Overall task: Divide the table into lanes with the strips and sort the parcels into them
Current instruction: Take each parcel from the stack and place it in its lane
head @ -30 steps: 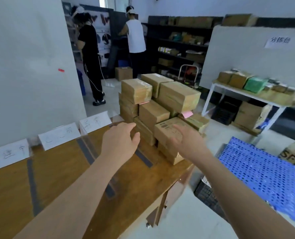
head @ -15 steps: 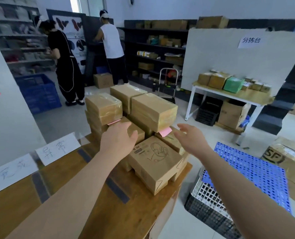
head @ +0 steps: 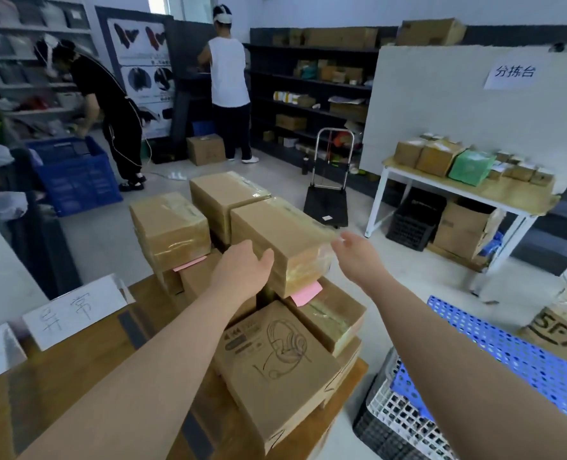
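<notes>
Middle left, a blue crate (head: 76, 184) holds something dark. In the centre, stacked parcels (head: 285, 230) fill the wooden table (head: 76, 376) end. Left hand (head: 242, 272) and right hand (head: 358, 257) are both open-fingered, grasping nothing.

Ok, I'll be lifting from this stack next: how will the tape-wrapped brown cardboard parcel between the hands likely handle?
The tape-wrapped brown cardboard parcel is probably stiff: its edges look square. Its glossy tape may feel slippery to the left hand and right hand. Sitting atop the stacked brown parcels, it might topple if pushed sideways.
</notes>
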